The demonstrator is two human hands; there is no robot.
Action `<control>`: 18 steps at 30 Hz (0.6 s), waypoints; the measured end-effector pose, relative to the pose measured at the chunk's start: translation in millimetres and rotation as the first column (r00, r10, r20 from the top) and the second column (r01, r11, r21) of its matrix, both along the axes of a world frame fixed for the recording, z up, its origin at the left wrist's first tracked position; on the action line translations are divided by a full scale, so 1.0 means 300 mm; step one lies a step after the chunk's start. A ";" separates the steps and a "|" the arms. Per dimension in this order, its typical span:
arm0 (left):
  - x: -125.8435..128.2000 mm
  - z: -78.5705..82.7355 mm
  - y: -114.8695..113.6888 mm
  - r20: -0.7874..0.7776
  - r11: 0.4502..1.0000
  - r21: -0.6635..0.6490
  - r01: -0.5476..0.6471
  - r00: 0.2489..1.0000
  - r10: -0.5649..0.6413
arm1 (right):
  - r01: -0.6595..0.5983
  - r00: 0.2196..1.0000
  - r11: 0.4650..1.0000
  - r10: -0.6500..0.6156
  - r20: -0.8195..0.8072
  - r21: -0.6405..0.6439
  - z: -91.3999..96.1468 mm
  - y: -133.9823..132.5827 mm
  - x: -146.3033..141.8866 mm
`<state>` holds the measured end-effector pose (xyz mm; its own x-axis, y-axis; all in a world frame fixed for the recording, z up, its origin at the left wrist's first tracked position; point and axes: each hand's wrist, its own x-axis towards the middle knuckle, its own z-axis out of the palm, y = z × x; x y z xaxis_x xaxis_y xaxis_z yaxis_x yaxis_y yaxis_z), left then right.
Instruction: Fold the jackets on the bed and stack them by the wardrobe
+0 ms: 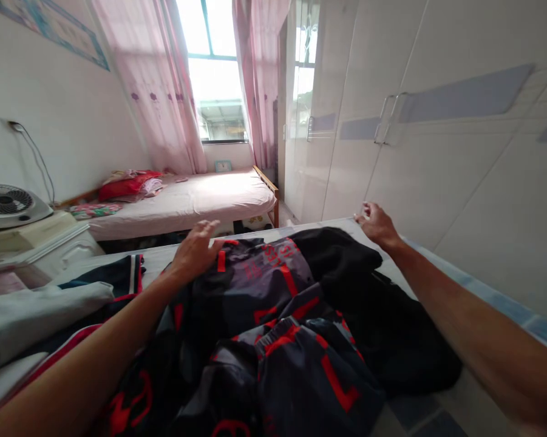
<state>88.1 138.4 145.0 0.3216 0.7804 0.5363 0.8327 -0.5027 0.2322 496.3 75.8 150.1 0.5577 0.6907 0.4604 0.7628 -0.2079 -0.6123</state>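
A dark jacket-like garment (255, 285) with grey panels and red lettering lies spread on the bed before me. My left hand (198, 250) is at its upper left edge, fingers stretched forward and nothing visibly held; whether it touches the cloth I cannot tell. Beyond the upper right of a plain black garment (346, 261) is my right hand (376, 226), its fingers loosely bent and apart, with nothing seen in them. Nearer me, a bunched piece of the same dark and red cloth (319, 370) shows a gathered elastic edge.
Other clothes, including a light grey garment (40, 309), lie at the left. A fan (16, 203) stands on a cabinet (64, 243). Past the bed is a second bed (209, 197) with a red bundle (130, 185). White wardrobe doors (368, 73) line the right.
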 end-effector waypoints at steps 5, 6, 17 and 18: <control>-0.134 -0.182 -0.275 -0.199 0.948 -0.222 0.229 0.941 -0.274 | -0.021 0.986 0.917 0.086 0.145 -0.399 -0.246 -0.232 0.080; -0.171 -0.213 -0.338 -0.212 0.951 -0.225 0.210 0.942 -0.258 | -0.030 0.984 0.877 0.111 0.141 -0.479 -0.288 -0.287 0.104; -0.336 -0.377 -0.672 -0.433 0.955 -0.008 0.297 0.860 -0.271 | 0.021 0.979 0.833 0.094 0.179 -0.553 -0.368 -0.604 0.089; -0.330 -0.370 -0.671 -0.395 0.951 -0.004 0.310 0.873 -0.286 | -0.017 0.983 0.850 0.110 0.146 -0.526 -0.344 -0.617 0.078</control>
